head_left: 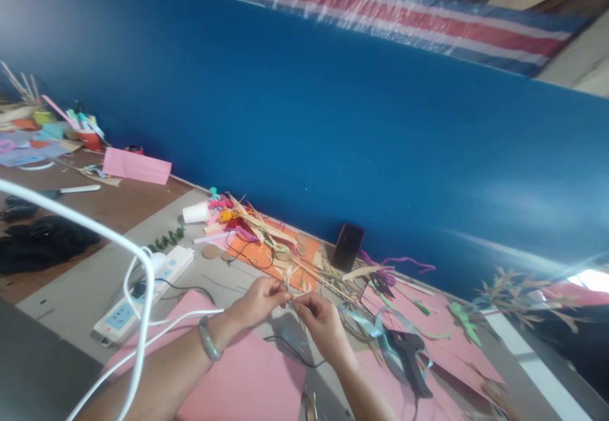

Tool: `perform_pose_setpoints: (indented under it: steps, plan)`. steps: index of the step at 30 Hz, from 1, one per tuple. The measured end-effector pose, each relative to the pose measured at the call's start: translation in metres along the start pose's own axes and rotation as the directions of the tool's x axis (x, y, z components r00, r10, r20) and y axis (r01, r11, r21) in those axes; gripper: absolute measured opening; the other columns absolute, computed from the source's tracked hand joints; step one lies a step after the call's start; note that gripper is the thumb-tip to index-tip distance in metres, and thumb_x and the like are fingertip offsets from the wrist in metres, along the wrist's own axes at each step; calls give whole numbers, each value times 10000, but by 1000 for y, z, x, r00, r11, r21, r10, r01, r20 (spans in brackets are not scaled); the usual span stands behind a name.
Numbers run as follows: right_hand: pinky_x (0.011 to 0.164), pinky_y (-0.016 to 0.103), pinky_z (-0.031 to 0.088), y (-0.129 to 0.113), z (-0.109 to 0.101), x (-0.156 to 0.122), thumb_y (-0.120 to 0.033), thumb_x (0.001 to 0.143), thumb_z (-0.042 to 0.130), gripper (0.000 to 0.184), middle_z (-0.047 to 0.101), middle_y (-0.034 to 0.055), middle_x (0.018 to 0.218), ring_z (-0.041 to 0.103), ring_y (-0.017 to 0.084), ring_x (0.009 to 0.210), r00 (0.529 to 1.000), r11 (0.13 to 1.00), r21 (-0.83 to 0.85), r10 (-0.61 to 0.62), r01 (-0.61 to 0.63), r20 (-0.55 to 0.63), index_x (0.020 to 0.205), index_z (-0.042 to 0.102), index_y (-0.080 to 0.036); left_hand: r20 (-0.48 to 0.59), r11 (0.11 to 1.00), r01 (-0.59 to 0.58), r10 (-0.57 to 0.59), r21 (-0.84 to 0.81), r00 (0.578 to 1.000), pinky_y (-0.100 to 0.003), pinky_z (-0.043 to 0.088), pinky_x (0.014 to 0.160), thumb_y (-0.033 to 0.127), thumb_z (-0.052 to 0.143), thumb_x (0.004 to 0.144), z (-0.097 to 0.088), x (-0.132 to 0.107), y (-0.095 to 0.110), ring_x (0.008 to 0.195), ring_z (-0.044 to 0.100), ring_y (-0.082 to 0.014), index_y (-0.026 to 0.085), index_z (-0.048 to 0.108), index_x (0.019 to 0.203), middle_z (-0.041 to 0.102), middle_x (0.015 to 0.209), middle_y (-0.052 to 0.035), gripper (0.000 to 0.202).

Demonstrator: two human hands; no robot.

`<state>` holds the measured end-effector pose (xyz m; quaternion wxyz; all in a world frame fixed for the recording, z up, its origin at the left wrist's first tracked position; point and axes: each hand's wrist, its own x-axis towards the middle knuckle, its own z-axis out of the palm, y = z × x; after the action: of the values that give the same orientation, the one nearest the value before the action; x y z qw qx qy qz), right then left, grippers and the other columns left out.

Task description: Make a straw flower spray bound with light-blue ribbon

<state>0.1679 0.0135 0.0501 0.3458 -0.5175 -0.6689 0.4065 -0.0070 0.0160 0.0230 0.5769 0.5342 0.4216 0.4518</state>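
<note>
My left hand (261, 299) and my right hand (320, 318) meet above the table, both pinched on a small pale straw piece (288, 284) between their fingertips. A grey bangle (209, 340) circles my left wrist. Under the hands lie pink paper sheets (247, 376) and a thin black cord (290, 349). Just beyond the hands lies a heap of dried straw strips (304, 269) on orange paper (257, 253).
A white power strip (143, 294) with white cables (137, 345) sits at left. A black glue gun (410, 357) lies to the right, a dark phone (347, 246) leans on the blue wall (333, 123). A white cup (196, 213), pink box (136, 166) and black cloth (42, 240) lie farther left.
</note>
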Motion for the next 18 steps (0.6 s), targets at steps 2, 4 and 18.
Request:
perform_pose_setpoints:
  steps: [2,4,18]
  plan:
    - [592,278,387,0,-1,0,-335,778,639,207,603,19,618,525,172,613,1000,999,-32,-11,11,-1,667,687,-166,4,1000,8,-8,8,1000,-231,327,531,400,628,797,1,0,0,535,428,-102,151,591,655,542,588,26,289]
    - [591,279,390,1,-1,0,-338,781,635,209,605,21,620,529,176,615,1000,999,-48,-18,18,1,672,686,-168,-7,1000,23,-23,12,1000,-228,323,512,399,619,798,2,-1,1,516,422,-99,153,595,652,547,583,21,288]
    - [541,258,388,15,-5,5,-366,752,684,224,635,19,612,527,156,578,1000,1000,-23,-4,4,24,658,706,-164,14,1000,22,-22,-13,1000,-193,334,439,419,617,799,5,3,-6,477,444,-88,159,581,644,572,561,12,305]
